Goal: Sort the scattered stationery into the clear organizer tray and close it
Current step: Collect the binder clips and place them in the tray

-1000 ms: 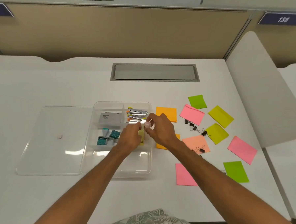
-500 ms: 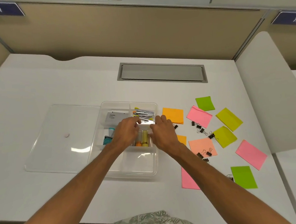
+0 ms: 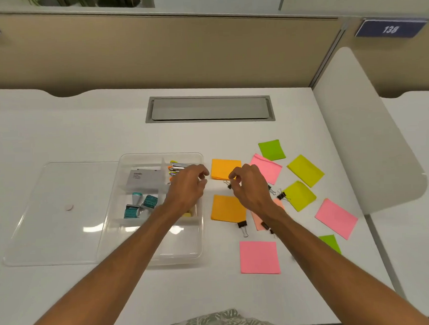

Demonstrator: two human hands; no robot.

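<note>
with left hand (image 3: 187,186) and right hand (image 3: 247,185) loosely curled and nothing held, the binder clip (image 3: 228,185) is best pinched by its wire loops and dropped into the organizer tray (image 3: 158,154).

White desk (image 3: 107,133), beige partition (image 3: 153,53), grey hatch (image 3: 209,109), navy label (image 3: 390,29) with white 138. Organizer tray (image 3: 164,260) and lid (image 3: 50,233) clear, pale pink dot (image 3: 68,207) on lid. In tray: grey box (image 3: 144,179), teal stamps (image 3: 136,206), silver clips (image 3: 179,166) with orange and yellow tips. On desk: far orange note (image 3: 225,168), near orange note (image 3: 227,209), near pink note (image 3: 259,257), right pink note (image 3: 335,218), far pink note (image 3: 266,168), peach note (image 3: 256,219), yellow-green notes (image 3: 305,170), lime green note (image 3: 271,150). Binder clip (image 3: 242,225) black, silver handles. Shirt (image 3: 217,323) grey-green leaf print
</note>
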